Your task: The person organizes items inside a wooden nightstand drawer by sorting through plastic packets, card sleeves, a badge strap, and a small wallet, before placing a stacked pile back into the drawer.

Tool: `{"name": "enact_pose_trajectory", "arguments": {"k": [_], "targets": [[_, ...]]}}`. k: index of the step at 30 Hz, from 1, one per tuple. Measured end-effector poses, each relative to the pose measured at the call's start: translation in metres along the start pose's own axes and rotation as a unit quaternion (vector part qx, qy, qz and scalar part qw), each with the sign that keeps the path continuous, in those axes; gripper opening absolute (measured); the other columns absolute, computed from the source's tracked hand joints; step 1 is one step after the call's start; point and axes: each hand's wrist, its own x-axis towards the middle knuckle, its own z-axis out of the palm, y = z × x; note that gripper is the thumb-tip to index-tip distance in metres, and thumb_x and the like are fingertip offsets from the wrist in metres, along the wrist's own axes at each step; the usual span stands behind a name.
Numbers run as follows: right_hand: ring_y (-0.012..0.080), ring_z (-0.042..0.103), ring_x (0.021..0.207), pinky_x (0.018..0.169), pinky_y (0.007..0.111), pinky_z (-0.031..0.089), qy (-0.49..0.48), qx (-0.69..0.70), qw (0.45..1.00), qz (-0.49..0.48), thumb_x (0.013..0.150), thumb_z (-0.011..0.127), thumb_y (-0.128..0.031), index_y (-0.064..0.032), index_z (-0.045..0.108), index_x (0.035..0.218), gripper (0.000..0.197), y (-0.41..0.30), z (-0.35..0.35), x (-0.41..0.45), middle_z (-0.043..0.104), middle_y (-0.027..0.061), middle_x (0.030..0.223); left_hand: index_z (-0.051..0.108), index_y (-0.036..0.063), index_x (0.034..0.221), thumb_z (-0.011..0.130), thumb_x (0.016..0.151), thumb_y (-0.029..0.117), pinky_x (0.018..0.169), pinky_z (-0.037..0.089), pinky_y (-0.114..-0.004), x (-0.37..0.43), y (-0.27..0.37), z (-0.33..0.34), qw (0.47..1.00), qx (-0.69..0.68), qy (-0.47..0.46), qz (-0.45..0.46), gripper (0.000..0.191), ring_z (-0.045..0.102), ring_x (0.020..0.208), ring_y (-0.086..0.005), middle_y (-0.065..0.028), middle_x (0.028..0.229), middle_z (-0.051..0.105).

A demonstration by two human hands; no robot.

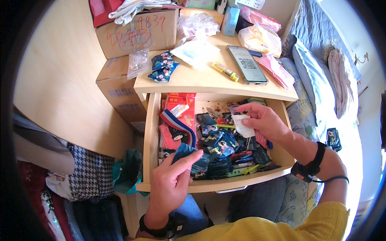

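Observation:
An open wooden drawer lies before me, filled with small dark floral-print packets. Over its left front part, my left hand pinches a dark teal packet. My right hand is above the drawer's right side, with a small white printed slip between thumb and fingers. Clear plastic shows by the right fingertips; whether it is joined to the slip I cannot tell. Red envelopes and a red, white and blue striped ribbon occupy the drawer's left side. Pens lie toward its front.
On the cabinet top are a smartphone, a yellow stick-shaped item, a floral pouch and tissue packs. Cardboard boxes stand left, a bed right. Clothes hang at lower left.

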Motion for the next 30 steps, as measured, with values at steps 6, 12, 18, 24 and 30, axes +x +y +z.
{"name": "enact_pose_trajectory", "arguments": {"k": [6, 12, 18, 24, 30], "targets": [[0.0082, 0.043, 0.055, 0.046, 0.018, 0.034, -0.036, 0.335, 0.937, 0.096, 0.09, 0.042, -0.019, -0.0041, 0.051, 0.103, 0.022, 0.006, 0.013, -0.031, 0.05, 0.0023, 0.073, 0.063, 0.0068, 0.099, 0.048, 0.08, -0.005, 0.05, 0.047, -0.026, -0.003, 0.002, 0.002, 0.999, 0.05, 0.0, -0.021, 0.027, 0.061, 0.057, -0.0186, -0.013, 0.083, 0.059], [0.0108, 0.054, 0.068, 0.06, 0.024, 0.049, -0.03, 0.288, 0.956, 0.051, 0.083, 0.052, -0.005, -0.0015, 0.05, 0.106, 0.023, 0.006, 0.029, -0.042, 0.054, 0.0035, 0.078, 0.063, 0.0044, 0.097, 0.051, 0.08, -0.002, 0.053, 0.048, -0.025, -0.001, -0.006, 0.005, 0.998, 0.051, -0.001, -0.046, 0.021, 0.061, 0.059, -0.0186, -0.0141, 0.083, 0.059], [0.0054, 0.052, 0.06, 0.052, 0.019, 0.043, 0.05, 0.057, 0.997, -0.03, 0.079, 0.062, -0.01, -0.0003, 0.054, 0.087, 0.015, 0.002, 0.049, -0.046, 0.056, 0.0013, 0.07, 0.061, -0.001, 0.098, 0.06, 0.082, 0.011, 0.055, 0.047, -0.023, 0.002, 0.001, 0.006, 0.997, -0.011, -0.008, -0.071, 0.02, 0.061, 0.065, -0.0138, -0.0115, 0.085, 0.06], [0.0063, 0.052, 0.056, 0.05, 0.023, 0.043, 0.066, -0.013, 0.995, -0.073, 0.077, 0.063, -0.012, 0.0029, 0.055, 0.08, 0.017, 0.001, 0.065, -0.048, 0.059, 0.0066, 0.063, 0.058, -0.0038, 0.102, 0.062, 0.082, 0.017, 0.059, 0.049, -0.022, 0.006, 0.005, 0.003, 0.977, -0.192, -0.025, -0.088, 0.029, 0.06, 0.07, -0.0101, -0.0087, 0.085, 0.06], [0.0058, 0.052, 0.057, 0.052, 0.021, 0.044, 0.031, 0.024, 0.997, -0.062, 0.082, 0.057, -0.01, 0.0028, 0.057, 0.086, 0.014, 0.004, 0.064, -0.047, 0.058, 0.0039, 0.066, 0.062, -0.0042, 0.091, 0.062, 0.081, 0.011, 0.051, 0.049, -0.02, 0.016, -0.003, 0.015, 0.99, -0.093, 0.026, -0.105, 0.019, 0.058, 0.06, -0.0077, -0.0059, 0.075, 0.062]]}}
